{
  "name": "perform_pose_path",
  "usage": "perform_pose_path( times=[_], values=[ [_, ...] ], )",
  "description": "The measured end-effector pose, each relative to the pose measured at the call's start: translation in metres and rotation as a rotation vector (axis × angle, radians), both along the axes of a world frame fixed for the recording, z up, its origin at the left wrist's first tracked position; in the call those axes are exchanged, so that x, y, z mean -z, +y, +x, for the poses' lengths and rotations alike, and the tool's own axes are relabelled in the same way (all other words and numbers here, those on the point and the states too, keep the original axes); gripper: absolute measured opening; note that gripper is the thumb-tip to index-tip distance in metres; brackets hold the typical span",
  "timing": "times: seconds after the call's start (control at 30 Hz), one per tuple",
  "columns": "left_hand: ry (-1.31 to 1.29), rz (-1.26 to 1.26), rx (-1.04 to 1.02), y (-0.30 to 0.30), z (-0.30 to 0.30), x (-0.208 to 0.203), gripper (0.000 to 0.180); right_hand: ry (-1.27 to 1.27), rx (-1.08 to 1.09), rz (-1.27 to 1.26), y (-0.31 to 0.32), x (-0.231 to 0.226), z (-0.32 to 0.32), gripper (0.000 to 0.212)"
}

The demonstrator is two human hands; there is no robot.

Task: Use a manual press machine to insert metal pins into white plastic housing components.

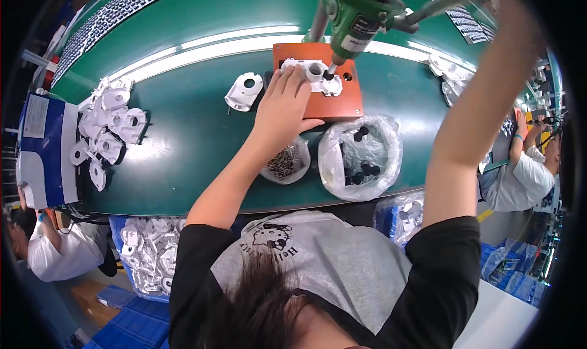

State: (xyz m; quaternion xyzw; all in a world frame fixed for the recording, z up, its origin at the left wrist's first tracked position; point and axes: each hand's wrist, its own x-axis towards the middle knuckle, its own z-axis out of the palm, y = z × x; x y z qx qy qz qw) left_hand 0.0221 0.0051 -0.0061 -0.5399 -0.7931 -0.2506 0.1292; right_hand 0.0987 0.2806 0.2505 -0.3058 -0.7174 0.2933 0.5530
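4 left fingers (292, 81), slightly apart, touch the white part (315, 78); right fingers out of view.

Single view: left fisheye of a head-worn pair, aimed down at the bench (195, 141) from over the person in front of me. Hair (263, 306) is very close, bottom edge; orange fixture (330, 108) farther out, above centre; drill press (361, 22) runs off the top. Catches a co-worker (67, 251) at left, a second co-worker (520, 181) at right. Edges bow, corners black

Smooth plastic housing (331, 86), glossy tabletop (195, 135)
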Motion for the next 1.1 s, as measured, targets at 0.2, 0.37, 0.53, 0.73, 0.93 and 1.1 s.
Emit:
perform_pose_path(
  times=[0.2,0.37,0.53,0.73,0.93,1.1],
  values=[
    [-0.006,-0.103,-0.110,-0.016,-0.005,0.000,0.074,0.280,-0.623,0.332,-0.160,0.174,0.122,0.021],
    [0.022,-0.085,-0.068,-0.005,-0.002,-0.006,0.074,0.048,-0.835,0.400,-0.122,0.186,0.165,0.047],
    [-0.494,0.139,-0.145,-0.001,-0.019,-0.013,0.047,-0.056,-0.319,0.760,-0.079,0.104,0.082,0.023],
    [-0.145,-0.075,0.033,0.037,-0.049,0.002,0.051,0.707,-0.789,-0.008,-0.020,0.105,-0.095,0.057],
    [-0.317,-0.162,-0.129,0.004,-0.057,-0.034,0.041,0.224,-0.890,-0.138,-0.045,0.168,0.044,0.031],
    [-0.189,0.312,-0.302,-0.006,-0.119,-0.009,0.022,-0.021,-0.067,-0.182,0.035,0.304,0.170,0.041]
  ],
)
